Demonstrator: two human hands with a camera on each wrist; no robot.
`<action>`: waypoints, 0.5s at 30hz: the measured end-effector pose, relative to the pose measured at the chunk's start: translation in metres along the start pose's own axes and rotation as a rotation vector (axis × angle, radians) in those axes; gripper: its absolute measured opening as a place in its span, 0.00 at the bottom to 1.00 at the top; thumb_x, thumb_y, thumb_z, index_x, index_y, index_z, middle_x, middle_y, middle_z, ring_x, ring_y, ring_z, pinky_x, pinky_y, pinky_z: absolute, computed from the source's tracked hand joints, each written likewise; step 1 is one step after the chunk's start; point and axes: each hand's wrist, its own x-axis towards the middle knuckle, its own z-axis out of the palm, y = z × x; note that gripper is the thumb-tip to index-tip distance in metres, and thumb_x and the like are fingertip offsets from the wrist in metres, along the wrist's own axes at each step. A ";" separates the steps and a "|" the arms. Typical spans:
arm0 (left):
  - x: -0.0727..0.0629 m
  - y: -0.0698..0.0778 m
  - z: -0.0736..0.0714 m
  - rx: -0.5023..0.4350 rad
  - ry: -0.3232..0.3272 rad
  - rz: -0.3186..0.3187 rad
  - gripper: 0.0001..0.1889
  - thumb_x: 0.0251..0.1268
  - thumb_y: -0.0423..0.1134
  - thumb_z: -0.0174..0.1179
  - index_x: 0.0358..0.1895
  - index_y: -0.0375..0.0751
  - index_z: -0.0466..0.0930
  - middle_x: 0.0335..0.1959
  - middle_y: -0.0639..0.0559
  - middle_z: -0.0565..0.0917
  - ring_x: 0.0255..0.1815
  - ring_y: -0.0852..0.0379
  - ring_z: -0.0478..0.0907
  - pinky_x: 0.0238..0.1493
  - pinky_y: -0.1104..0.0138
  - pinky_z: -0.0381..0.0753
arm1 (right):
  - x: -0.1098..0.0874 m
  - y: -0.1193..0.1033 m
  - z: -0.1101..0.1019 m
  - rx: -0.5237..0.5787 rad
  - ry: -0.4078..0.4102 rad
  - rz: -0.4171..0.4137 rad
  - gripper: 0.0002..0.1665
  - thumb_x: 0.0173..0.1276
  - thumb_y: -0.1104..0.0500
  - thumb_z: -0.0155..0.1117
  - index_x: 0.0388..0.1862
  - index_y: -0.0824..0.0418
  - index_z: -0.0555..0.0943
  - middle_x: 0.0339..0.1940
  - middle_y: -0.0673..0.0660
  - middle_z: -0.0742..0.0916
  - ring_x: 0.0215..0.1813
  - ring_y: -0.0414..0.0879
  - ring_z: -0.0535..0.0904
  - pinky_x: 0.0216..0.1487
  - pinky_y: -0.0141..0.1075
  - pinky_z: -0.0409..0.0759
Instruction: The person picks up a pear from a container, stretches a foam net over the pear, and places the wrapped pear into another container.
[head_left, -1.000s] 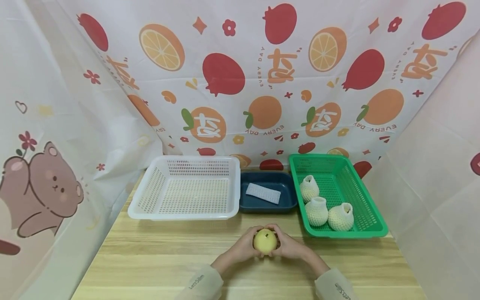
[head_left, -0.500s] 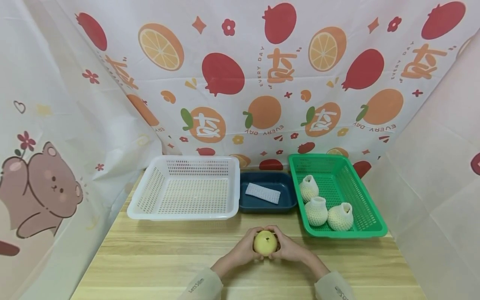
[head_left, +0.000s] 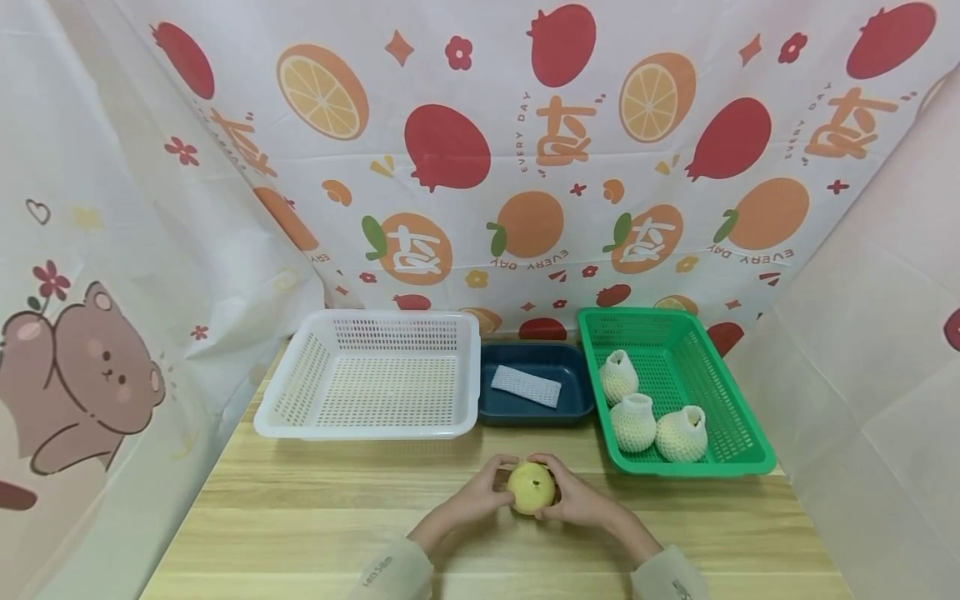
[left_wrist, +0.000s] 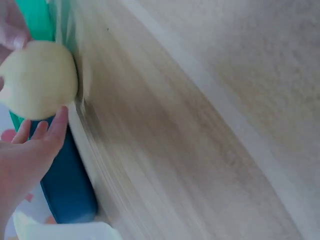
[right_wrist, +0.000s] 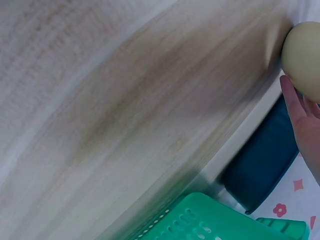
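Note:
A round yellow pear [head_left: 531, 488] is held over the near middle of the table, its stem end showing in the head view. My right hand [head_left: 576, 497] grips it from the right, thumb at the near side and fingers at the far side. On its left is my left hand [head_left: 480, 493], with a gap between palm and fruit. The left wrist view has the left fingers [left_wrist: 57, 127] fairly straight, their tips close by the pear's [left_wrist: 42, 80] lower side. At the edge of the right wrist view, right fingers [right_wrist: 294, 102] lie against the pear.
Behind the hands, a dark blue tray [head_left: 573, 408] holds a flat white foam net sleeve [head_left: 527, 386]. A white basket [head_left: 375, 433] stands left of it. The green basket [head_left: 720, 392] on the right holds several net-wrapped fruits [head_left: 632, 423]. A printed curtain [head_left: 480, 317] rises behind.
My left hand has loosened from the pear and shifted slightly left, opening a gap. The right hand keeps its hold, and the pear has barely moved. The baskets and tray stay put.

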 end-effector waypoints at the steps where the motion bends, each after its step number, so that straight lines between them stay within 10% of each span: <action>1: 0.001 0.000 -0.002 -0.038 0.028 -0.002 0.27 0.60 0.29 0.53 0.62 0.27 0.57 0.58 0.27 0.65 0.57 0.36 0.66 0.51 0.52 0.72 | -0.001 -0.001 -0.001 -0.004 0.000 -0.004 0.47 0.54 0.52 0.71 0.68 0.52 0.56 0.63 0.55 0.67 0.60 0.50 0.65 0.56 0.49 0.65; 9: 0.024 -0.001 -0.013 -0.148 0.424 -0.051 0.28 0.67 0.31 0.46 0.63 0.16 0.48 0.60 0.20 0.58 0.57 0.29 0.62 0.53 0.49 0.69 | -0.003 -0.004 -0.002 -0.008 -0.003 -0.001 0.45 0.55 0.53 0.70 0.68 0.52 0.58 0.65 0.55 0.64 0.62 0.51 0.63 0.53 0.42 0.70; 15: 0.048 -0.002 -0.013 -0.182 0.575 -0.189 0.33 0.71 0.43 0.45 0.65 0.17 0.48 0.64 0.23 0.55 0.65 0.34 0.53 0.64 0.49 0.53 | -0.003 -0.004 -0.001 -0.001 -0.002 0.003 0.45 0.55 0.54 0.70 0.68 0.53 0.59 0.65 0.55 0.64 0.62 0.52 0.63 0.53 0.41 0.71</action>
